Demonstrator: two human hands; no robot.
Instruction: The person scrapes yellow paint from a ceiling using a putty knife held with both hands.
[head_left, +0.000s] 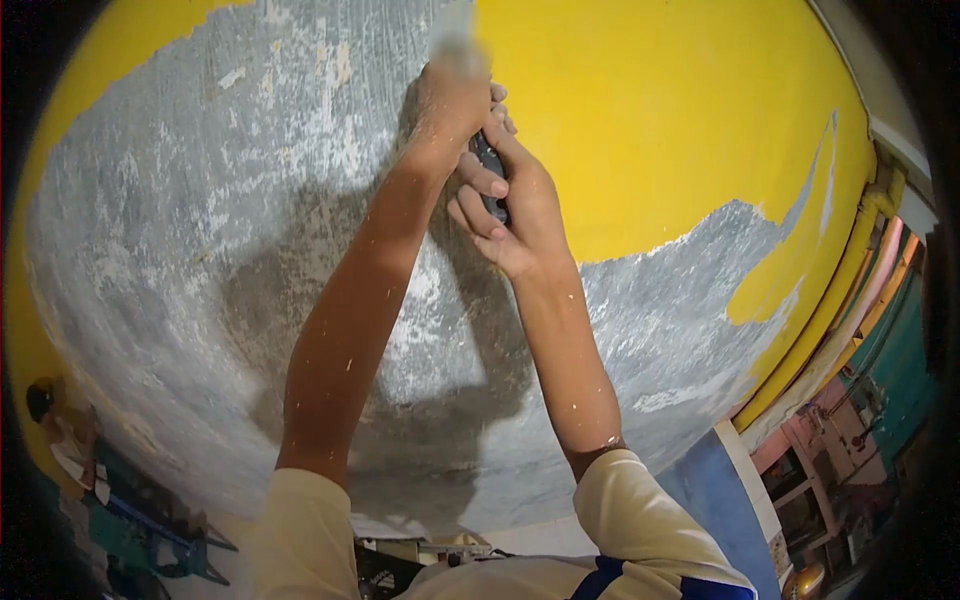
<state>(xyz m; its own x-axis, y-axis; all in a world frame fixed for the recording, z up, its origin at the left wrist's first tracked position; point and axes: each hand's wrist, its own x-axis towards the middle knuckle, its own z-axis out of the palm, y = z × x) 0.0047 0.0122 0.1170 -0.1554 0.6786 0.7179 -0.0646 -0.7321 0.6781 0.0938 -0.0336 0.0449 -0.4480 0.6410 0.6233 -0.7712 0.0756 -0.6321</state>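
Both my arms reach up against a wall [650, 110] with yellow paint and a large bare grey patch. My right hand [530, 205] is closed round the dark handle of a scraper [491, 170]. Just above it, my left hand [455, 110] is closed on the upper part of the same tool, close to the edge between yellow paint and grey surface. A blur covers the area above my left fingers, so the scraper's blade cannot be made out clearly. Pale flecks of paint stick to both forearms.
Another person [65, 440] is at the lower left, near a dark blue metal frame [165, 525]. A yellow pipe [835, 290] runs down the right side of the wall. Beyond it stands a pinkish wooden frame [805, 480]. A blue panel [715, 500] is at the lower right.
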